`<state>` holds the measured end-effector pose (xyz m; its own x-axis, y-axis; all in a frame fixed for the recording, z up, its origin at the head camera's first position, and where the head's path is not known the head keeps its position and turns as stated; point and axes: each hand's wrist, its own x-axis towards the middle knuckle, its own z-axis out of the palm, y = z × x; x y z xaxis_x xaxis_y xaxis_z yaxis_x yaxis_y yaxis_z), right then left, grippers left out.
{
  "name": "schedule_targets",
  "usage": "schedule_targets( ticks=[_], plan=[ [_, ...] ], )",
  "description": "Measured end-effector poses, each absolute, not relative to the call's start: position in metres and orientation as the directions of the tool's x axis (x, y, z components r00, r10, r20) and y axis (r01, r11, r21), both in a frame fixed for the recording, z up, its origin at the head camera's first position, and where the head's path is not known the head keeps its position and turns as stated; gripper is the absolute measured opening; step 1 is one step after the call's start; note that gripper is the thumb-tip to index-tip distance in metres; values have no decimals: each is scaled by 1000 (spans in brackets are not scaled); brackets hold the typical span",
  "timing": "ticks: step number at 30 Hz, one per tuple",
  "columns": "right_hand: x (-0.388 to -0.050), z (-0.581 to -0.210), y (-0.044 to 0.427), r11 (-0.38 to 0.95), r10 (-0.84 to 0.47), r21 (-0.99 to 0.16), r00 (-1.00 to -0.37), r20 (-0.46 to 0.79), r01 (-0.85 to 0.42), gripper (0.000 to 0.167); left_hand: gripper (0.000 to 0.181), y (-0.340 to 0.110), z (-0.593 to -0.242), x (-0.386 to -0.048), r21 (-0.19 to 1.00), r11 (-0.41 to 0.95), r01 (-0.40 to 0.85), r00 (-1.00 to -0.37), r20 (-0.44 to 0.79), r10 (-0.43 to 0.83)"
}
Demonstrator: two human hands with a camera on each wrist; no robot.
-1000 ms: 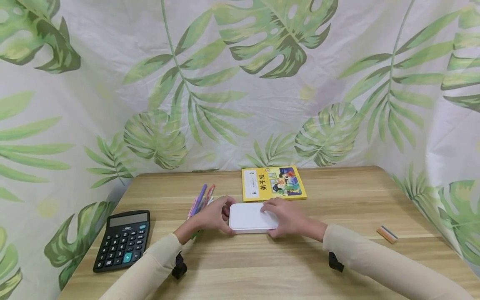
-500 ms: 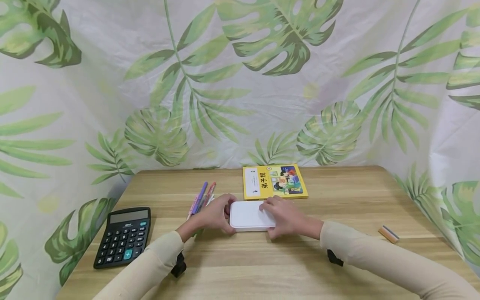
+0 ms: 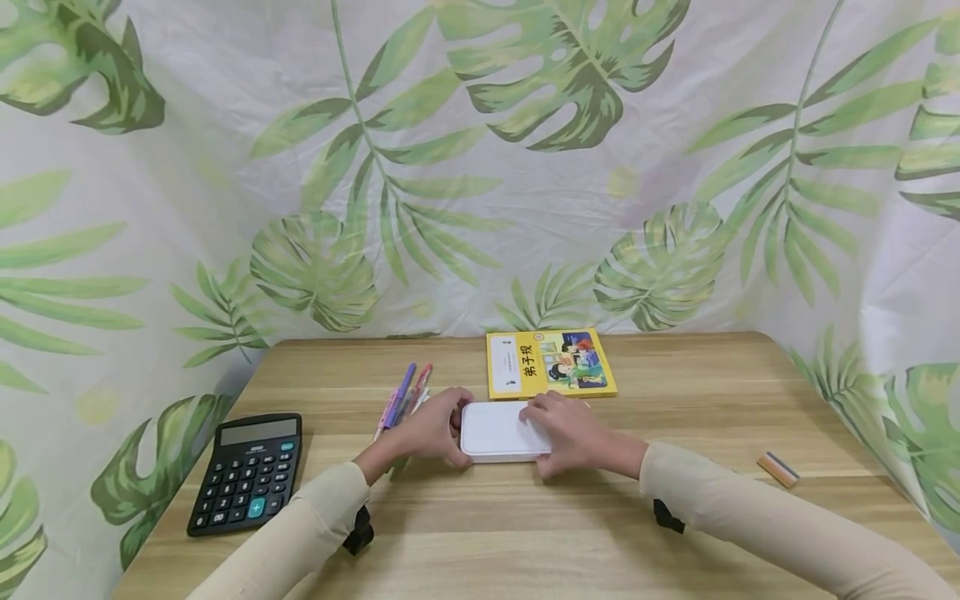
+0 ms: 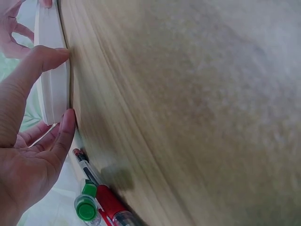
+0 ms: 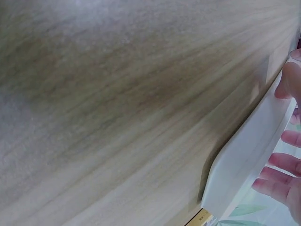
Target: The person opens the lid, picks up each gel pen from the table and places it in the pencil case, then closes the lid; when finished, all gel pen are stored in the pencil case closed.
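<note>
A white rectangular box with rounded corners [image 3: 495, 429] lies flat on the wooden table, in front of the yellow book. My left hand [image 3: 427, 429] grips its left end; in the left wrist view the thumb presses the near side of the box [image 4: 54, 94] and the fingers curl around its end. The right end is held by my right hand [image 3: 573, 435], whose thumb is on the near side and whose fingers lie over the top. In the right wrist view the box [image 5: 249, 146] rests against the tabletop beside the fingers [image 5: 282, 162]. What the box contains is hidden.
Several pens [image 3: 403, 398] lie just beyond my left hand. A black calculator [image 3: 247, 475] is at the left, and a yellow picture book [image 3: 551, 364] at the back. Toward the right sits a small orange, white and blue eraser-like block [image 3: 778, 469]. A leaf-patterned cloth [image 3: 540, 217] hangs behind.
My right hand has shifted slightly left along the box. The left hand and the box stay in about the same place, while the head view has moved a little.
</note>
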<state>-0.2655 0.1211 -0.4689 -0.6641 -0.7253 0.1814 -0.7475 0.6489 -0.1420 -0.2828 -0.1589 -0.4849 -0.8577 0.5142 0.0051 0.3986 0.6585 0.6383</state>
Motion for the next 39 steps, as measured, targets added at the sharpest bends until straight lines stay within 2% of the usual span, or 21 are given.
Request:
schedule_targets(
  ticks=[8,14,22,25,29,32,35,39],
  plan=[
    [-272,-470,124,639,-715,-206,-671,193,-741,61,91,-158,-483,-280,666,637,386,-862,14,507],
    [-273,-466,125,663,-700,-252,-703,127,-705,57,90,-160,-483,-279,688,640,342,-872,-21,488],
    [-285,-450,132,601,-739,-305,-659,140,-739,46,89,-160,-483,-283,717,605,345,-859,-19,512],
    [-291,-447,136,574,-740,-377,-657,143,-727,43,89,-160,-483,-283,728,597,338,-859,-21,512],
    [-296,-443,142,550,-714,-522,-692,112,-652,38,90,-159,-482,-283,741,586,329,-858,-24,513],
    [-298,-443,145,533,-703,-582,-705,98,-613,36,88,-159,-481,-282,739,590,325,-859,-30,511],
    [-298,-445,147,551,-689,-567,-717,106,-612,38,87,-159,-482,-282,738,596,316,-863,-37,503],
    [-296,-447,150,590,-681,-485,-721,130,-645,42,87,-159,-482,-283,737,606,299,-872,-48,488]
  ],
)
